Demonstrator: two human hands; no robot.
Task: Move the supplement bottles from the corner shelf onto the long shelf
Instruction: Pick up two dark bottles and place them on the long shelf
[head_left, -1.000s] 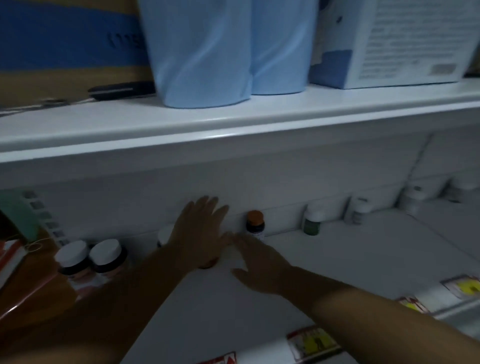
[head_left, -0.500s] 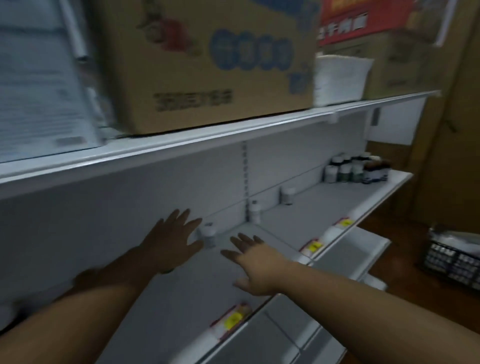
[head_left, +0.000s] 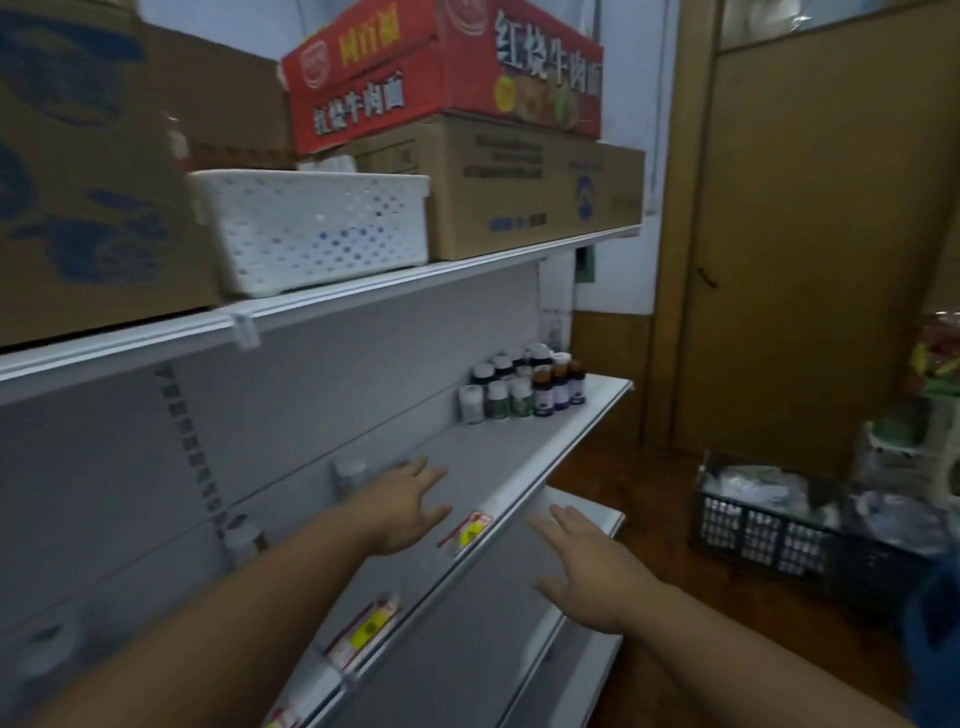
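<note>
A cluster of several supplement bottles (head_left: 524, 387) stands at the far right end of the white shelf (head_left: 519, 457), against the back panel. Single white-capped bottles stand spaced along the same shelf's back: one (head_left: 349, 474) just left of my left hand, another (head_left: 243, 540) nearer me. My left hand (head_left: 402, 506) hovers flat over the shelf with fingers spread, holding nothing. My right hand (head_left: 584, 564) is out past the shelf's front edge, fingers apart and empty. Both hands are well short of the bottle cluster.
The shelf above carries cardboard boxes (head_left: 535, 187), a red carton (head_left: 441, 73) and a white perforated basket (head_left: 317, 226). Price tags (head_left: 470, 530) line the shelf's front rail. A lower shelf (head_left: 467, 649) lies below. A dark crate (head_left: 779, 514) sits on the wooden floor by a brown door (head_left: 810, 234).
My view has swung right along the shelf, from the bottles on the left to the cluster at the far end. Both hands moved right, still empty; the right one now hangs past the front edge.
</note>
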